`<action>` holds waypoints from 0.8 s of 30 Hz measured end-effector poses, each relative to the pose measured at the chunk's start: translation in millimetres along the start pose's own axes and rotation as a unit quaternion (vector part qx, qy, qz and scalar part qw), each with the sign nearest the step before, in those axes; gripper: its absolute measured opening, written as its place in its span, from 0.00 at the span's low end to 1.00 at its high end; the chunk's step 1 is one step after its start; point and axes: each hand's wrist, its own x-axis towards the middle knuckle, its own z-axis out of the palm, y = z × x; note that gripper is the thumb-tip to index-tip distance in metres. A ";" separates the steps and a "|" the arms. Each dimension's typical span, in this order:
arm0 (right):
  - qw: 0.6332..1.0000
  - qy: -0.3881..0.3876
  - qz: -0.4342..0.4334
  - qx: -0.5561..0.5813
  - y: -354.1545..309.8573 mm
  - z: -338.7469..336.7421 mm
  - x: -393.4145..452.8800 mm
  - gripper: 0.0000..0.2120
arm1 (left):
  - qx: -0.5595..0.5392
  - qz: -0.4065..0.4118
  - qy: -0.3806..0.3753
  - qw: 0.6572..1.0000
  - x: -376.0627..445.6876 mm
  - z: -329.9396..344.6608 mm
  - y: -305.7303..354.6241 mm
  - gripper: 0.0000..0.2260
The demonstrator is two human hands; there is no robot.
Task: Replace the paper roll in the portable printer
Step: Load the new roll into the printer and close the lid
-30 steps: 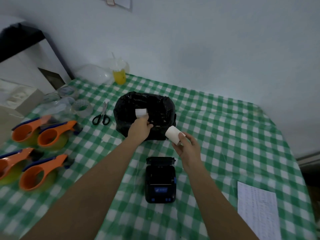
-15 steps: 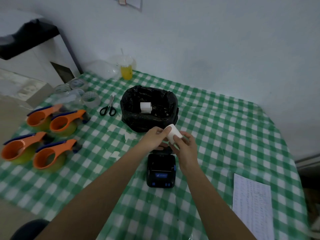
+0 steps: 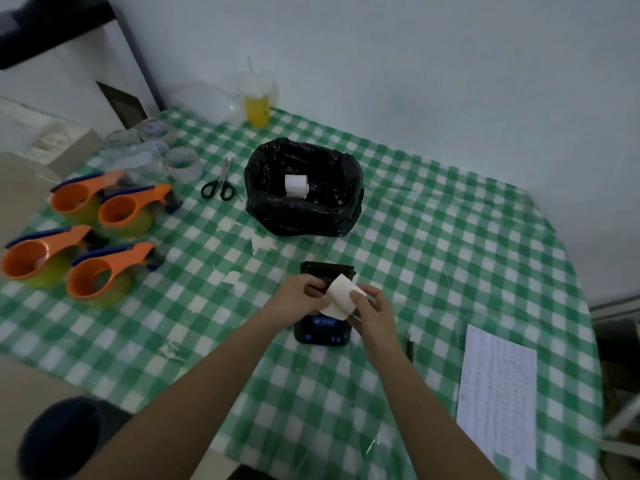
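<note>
The black portable printer lies on the green checked tablecloth, its lid open at the far end. Just above it, both hands hold a white paper roll. My right hand grips the roll's right end, while my left hand pinches its loose left edge. The hands and roll hide most of the printer's open compartment. Another white paper roll lies inside the black bin bag farther back.
Several orange tape dispensers and clear tape rolls sit at the left. Black scissors lie left of the bag. A cup of yellow drink stands by the wall. A printed sheet lies at the right, a dark pen beside it.
My left hand left a white roll in the bin bag, then came back to the roll in my right hand. Both hands lowered it to just above the printer.
</note>
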 end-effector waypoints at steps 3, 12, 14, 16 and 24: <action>0.997 0.015 -0.014 -0.073 12.6 4.6 10.5 0.10 | 0.019 -0.004 0.052 0.998 4.6 3.7 -18.2 0.14; 0.901 0.016 -0.142 -0.409 40.2 12.3 42.6 0.12 | 0.086 -0.002 0.120 0.989 19.6 10.8 -42.8 0.09; 0.883 0.015 -0.145 -0.446 42.8 10.4 49.0 0.13 | 0.085 -0.006 0.115 0.990 22.0 11.7 -43.4 0.09; 0.849 0.011 -0.165 -0.502 40.9 10.8 54.0 0.15 | 0.083 -0.006 0.109 0.991 23.8 12.9 -44.2 0.10; 0.772 0.056 -0.244 -0.584 46.3 9.2 63.5 0.14 | 0.071 -0.015 0.095 0.993 29.8 16.0 -45.9 0.16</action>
